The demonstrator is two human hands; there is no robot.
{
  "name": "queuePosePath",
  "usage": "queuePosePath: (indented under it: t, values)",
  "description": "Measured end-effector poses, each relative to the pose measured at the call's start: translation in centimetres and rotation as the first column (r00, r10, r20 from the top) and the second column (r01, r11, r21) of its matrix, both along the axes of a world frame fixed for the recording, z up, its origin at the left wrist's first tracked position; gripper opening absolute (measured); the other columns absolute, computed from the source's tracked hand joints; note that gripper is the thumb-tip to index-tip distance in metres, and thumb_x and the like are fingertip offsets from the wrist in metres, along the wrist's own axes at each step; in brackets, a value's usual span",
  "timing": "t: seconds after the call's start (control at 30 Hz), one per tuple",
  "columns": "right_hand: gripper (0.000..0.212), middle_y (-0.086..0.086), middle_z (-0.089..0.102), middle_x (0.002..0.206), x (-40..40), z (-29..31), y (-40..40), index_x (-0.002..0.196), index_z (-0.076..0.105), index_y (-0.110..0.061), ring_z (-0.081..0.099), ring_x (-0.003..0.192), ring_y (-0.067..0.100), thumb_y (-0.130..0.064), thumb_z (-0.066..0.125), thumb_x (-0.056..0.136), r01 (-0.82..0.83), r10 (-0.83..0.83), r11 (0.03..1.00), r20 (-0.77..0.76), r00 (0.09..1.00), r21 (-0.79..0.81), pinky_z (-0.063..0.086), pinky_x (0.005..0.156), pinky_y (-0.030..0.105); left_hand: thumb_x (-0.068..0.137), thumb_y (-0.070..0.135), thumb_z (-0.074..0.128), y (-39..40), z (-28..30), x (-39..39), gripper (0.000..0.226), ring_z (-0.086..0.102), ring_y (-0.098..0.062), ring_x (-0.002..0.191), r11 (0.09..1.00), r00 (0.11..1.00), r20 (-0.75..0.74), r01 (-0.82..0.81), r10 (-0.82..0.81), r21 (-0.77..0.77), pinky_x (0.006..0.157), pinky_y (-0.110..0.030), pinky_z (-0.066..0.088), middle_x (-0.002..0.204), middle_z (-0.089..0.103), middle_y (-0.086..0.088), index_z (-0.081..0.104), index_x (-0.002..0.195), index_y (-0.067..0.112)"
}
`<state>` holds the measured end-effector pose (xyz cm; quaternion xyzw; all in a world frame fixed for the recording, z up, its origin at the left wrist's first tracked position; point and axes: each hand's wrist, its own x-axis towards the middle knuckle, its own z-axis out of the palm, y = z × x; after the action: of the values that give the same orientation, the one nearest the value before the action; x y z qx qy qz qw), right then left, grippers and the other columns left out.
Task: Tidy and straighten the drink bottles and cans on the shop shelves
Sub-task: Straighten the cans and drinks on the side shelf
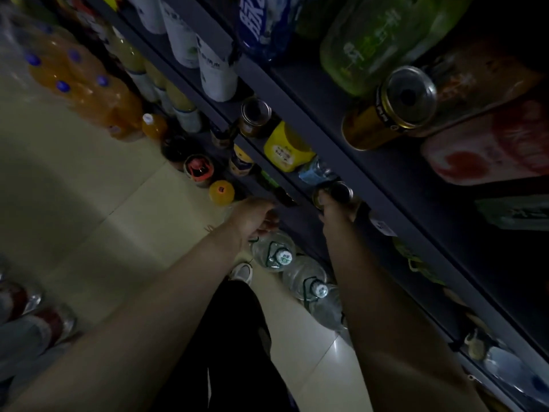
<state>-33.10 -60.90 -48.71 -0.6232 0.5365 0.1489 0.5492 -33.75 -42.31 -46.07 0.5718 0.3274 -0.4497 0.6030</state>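
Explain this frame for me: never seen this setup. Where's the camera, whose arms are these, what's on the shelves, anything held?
There is no robot here. One wide-angle camera sits on a person's head and looks down, so the two bare arms are the wearer's own.

The right hand grips a dark can at the edge of a dark shop shelf. The left hand reaches towards the shelf below; the frame is too dim to tell whether it holds anything.

The shelves carry drinks: a gold can, a yellow bottle, a green bottle. Large water jugs stand on the tiled floor below.
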Motion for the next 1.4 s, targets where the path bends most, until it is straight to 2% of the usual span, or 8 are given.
queuePosePath:
  t: [0.13, 0.3, 0.4, 0.57, 0.8, 0.93, 1.27, 1.4]
  values:
    - [0.062, 0.009, 0.062, 0.126, -0.7, 1.6, 0.8, 0.141, 0.044, -0.013, 0.065, 0.104, 0.023, -0.021, 0.074, 0.088, 0.056, -0.051, 0.997, 0.078, 0.996, -0.061, 0.054, 0.093, 0.039, 0.099, 0.026, 0.053, 0.6, -0.1, -0.2, 0.020, 0.061, -0.018, 0.059, 1.000, 1.000, -0.018, 0.024, -0.024, 0.020, 0.064, -0.026, 0.047, 0.078, 0.064, -0.007, 0.058, 0.110, 0.010]
    - [0.074, 0.010, 0.053, 0.134, -2.8, 4.4, 3.5, 0.138, 0.052, -0.017, 0.060, 0.113, 0.032, -0.017, 0.085, 0.073, 0.130, -0.129, 0.990, 0.016, 0.992, -0.058, 0.059, 0.070, 0.039, 0.098, 0.021, 0.052, 1.0, 2.5, -1.2, 0.022, 0.064, -0.023, 0.066, 0.986, 0.987, 0.090, 0.119, -0.130, 0.114, 0.084, -0.041, 0.054, 0.077, 0.066, -0.008, 0.063, 0.109, 0.005]
    - [0.066, 0.010, 0.061, 0.124, -4.5, 7.3, 5.4, 0.122, 0.062, -0.016, 0.066, 0.105, 0.031, -0.028, 0.088, 0.062, 0.024, -0.025, 0.997, 0.005, 1.000, 0.071, 0.061, 0.079, 0.047, 0.092, 0.016, 0.056, 2.0, 5.3, -2.2, 0.011, 0.058, -0.027, 0.084, 0.877, 0.837, 0.319, 0.335, -0.445, 0.345, 0.072, -0.035, 0.046, 0.087, 0.061, -0.006, 0.061, 0.101, 0.010]
    - [0.061, 0.006, 0.073, 0.110, -6.9, 12.2, 8.4, 0.102, 0.071, -0.030, 0.073, 0.093, 0.026, -0.059, 0.081, 0.049, -0.238, 0.217, 0.952, 0.126, 0.968, 0.192, 0.061, 0.078, 0.053, 0.056, 0.060, 0.068, 3.8, 9.6, -4.9, 0.073, 0.058, -0.020, 0.101, 0.716, 0.563, 0.463, 0.404, -0.685, 0.569, 0.080, -0.035, 0.050, 0.111, 0.058, 0.004, 0.053, 0.120, 0.030]
    - [0.044, 0.003, 0.074, 0.095, -13.0, 24.7, 11.0, 0.107, 0.067, -0.028, 0.071, 0.087, 0.015, -0.061, 0.038, 0.098, -0.299, 0.193, 0.926, 0.392, 0.900, 0.230, 0.053, 0.070, 0.029, 0.083, 0.039, 0.077, 8.2, 21.2, -9.5, 0.027, 0.064, 0.009, 0.068, 0.994, 0.779, 0.618, 0.053, -0.102, 0.098, 0.055, -0.006, 0.044, 0.089, 0.068, 0.011, 0.065, 0.100, 0.022]
    - [0.042, 0.007, 0.067, 0.098, -15.8, 31.1, 12.0, 0.116, 0.067, -0.023, 0.065, 0.095, 0.023, -0.050, 0.039, 0.103, -0.348, 0.238, 0.926, 0.493, 0.837, 0.144, 0.053, 0.082, 0.041, 0.093, 0.042, 0.061, 9.0, 27.6, -11.9, 0.025, 0.072, -0.011, 0.073, 0.954, 0.835, 0.489, -0.127, 0.251, -0.272, 0.068, -0.029, 0.057, 0.082, 0.076, 0.001, 0.068, 0.100, 0.019]
    - [0.033, -0.005, 0.073, 0.112, -25.1, 45.2, 5.2, 0.112, 0.070, -0.032, 0.069, 0.106, 0.018, -0.052, 0.065, 0.086, -0.334, 0.333, 0.930, 0.732, 0.594, -0.153, 0.055, 0.096, 0.045, 0.099, 0.061, 0.034, -0.4, 42.4, -19.8, 0.057, 0.072, -0.026, 0.088, 0.891, 0.695, 0.639, -0.004, 0.329, -0.454, 0.081, -0.043, 0.054, 0.103, 0.075, -0.012, 0.069, 0.116, 0.019]
    - [0.036, -0.005, 0.071, 0.115, -31.9, 49.9, -1.5, 0.124, 0.062, -0.028, 0.069, 0.103, 0.011, -0.045, 0.066, 0.092, -0.308, 0.364, 0.922, 0.797, 0.482, -0.235, 0.055, 0.087, 0.028, 0.102, 0.056, 0.031, -8.5, 47.6, -26.5, 0.056, 0.073, -0.026, 0.093, 0.872, 0.631, 0.705, 0.089, 0.324, -0.481, 0.073, -0.036, 0.058, 0.103, 0.076, -0.013, 0.071, 0.110, 0.018]
